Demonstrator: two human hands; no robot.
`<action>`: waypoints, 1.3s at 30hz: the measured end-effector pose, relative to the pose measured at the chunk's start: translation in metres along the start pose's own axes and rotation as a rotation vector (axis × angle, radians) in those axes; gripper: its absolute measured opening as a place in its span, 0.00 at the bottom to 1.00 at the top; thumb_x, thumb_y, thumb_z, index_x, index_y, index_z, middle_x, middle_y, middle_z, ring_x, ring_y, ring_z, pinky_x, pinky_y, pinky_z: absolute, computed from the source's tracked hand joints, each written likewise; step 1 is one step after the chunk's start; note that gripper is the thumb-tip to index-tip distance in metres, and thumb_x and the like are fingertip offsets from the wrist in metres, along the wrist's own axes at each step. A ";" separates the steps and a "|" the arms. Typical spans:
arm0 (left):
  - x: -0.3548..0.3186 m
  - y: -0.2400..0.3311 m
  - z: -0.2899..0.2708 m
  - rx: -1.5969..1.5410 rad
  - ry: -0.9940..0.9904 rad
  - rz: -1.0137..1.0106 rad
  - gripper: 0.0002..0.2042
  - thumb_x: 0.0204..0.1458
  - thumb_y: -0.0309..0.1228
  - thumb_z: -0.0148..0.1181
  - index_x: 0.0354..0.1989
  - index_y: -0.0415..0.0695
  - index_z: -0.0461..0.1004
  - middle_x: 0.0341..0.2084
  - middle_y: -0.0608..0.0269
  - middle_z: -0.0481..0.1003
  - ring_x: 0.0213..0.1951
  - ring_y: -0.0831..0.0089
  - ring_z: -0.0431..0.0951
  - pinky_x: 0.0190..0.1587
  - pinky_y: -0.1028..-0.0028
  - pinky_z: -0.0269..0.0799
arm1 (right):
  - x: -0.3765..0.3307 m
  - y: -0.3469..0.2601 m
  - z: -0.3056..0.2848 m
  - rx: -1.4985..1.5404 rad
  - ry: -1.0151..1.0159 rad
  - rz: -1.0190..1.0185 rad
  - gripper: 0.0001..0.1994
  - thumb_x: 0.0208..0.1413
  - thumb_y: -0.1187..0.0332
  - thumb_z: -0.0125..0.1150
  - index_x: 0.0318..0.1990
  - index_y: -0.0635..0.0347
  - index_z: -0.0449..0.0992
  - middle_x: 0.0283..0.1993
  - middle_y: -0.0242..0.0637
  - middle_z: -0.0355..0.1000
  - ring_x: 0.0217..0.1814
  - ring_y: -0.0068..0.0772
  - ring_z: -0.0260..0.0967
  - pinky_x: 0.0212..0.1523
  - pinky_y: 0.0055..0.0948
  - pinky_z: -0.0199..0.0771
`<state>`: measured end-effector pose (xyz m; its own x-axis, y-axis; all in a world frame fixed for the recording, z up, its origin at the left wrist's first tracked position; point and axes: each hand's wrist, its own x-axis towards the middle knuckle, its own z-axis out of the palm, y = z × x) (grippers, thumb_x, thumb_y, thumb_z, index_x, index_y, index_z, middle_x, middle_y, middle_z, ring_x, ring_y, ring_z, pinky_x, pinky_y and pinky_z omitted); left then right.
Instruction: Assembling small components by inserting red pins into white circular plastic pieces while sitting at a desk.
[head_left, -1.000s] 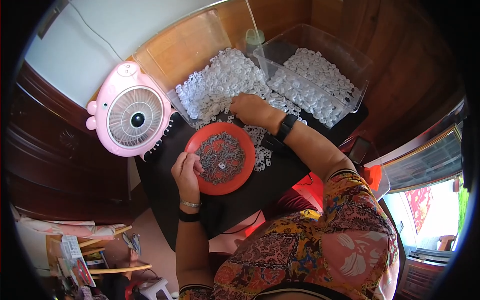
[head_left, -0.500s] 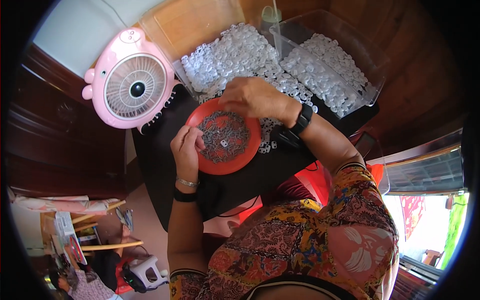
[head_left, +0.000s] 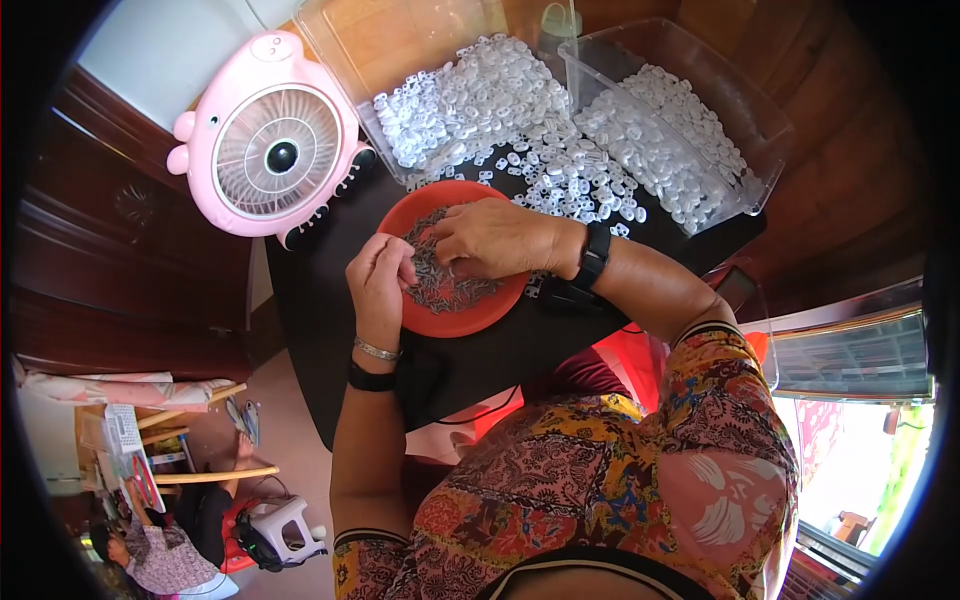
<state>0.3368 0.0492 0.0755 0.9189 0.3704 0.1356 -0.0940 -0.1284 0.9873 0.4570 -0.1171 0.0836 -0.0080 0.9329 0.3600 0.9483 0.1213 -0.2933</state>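
A shallow red-orange bowl (head_left: 455,328) sits on a black tabletop, holding many small grey metal pieces that look like screws (head_left: 440,292). My left hand (head_left: 380,278) is at the bowl's left side, thumb and fingers closed together; whatever they hold is too small or hidden to make out. Above the bowl's middle, my right hand (head_left: 505,238) reaches down with bent fingers pressed together at the screws, its fingertips partly hidden. Small white plastic pieces with holes (head_left: 580,180) lie scattered on the table just beyond the bowl.
Two clear plastic bins lie at the back, one with a white heap (head_left: 475,95), the other (head_left: 775,150) at right. A pink animal-shaped fan (head_left: 205,190) stands at left. The black table (head_left: 460,375) has its near edge by my body. Another person (head_left: 175,560) is at lower left.
My right hand has come down from the bowl's far rim into its middle. A white piece seen lying on the screws no longer shows. My left hand stays at the left side.
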 end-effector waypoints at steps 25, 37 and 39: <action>-0.002 0.001 0.002 0.057 -0.114 -0.030 0.06 0.52 0.26 0.51 0.24 0.40 0.68 0.14 0.70 0.67 0.19 0.84 0.65 0.21 0.82 0.58 | -0.007 -0.002 -0.024 0.049 0.104 0.167 0.09 0.47 0.66 0.63 0.35 0.57 0.75 0.32 0.35 0.70 0.39 0.41 0.70 0.37 0.37 0.71; -0.002 0.001 0.002 0.065 -0.149 -0.006 0.06 0.52 0.27 0.50 0.24 0.40 0.68 0.14 0.70 0.67 0.18 0.84 0.64 0.22 0.82 0.57 | -0.003 0.011 -0.005 0.083 0.101 0.238 0.06 0.47 0.67 0.62 0.32 0.57 0.78 0.31 0.37 0.71 0.37 0.42 0.71 0.37 0.37 0.71; -0.001 0.001 0.003 0.077 -0.143 -0.001 0.06 0.52 0.26 0.50 0.24 0.40 0.68 0.14 0.70 0.67 0.18 0.84 0.64 0.22 0.82 0.58 | -0.002 0.010 -0.006 0.134 0.150 0.268 0.06 0.47 0.67 0.61 0.32 0.56 0.78 0.31 0.38 0.72 0.37 0.43 0.72 0.38 0.38 0.71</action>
<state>0.3365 0.0462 0.0761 0.9647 0.2363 0.1162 -0.0688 -0.1999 0.9774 0.4689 -0.1202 0.0851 0.2924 0.8786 0.3776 0.8599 -0.0688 -0.5057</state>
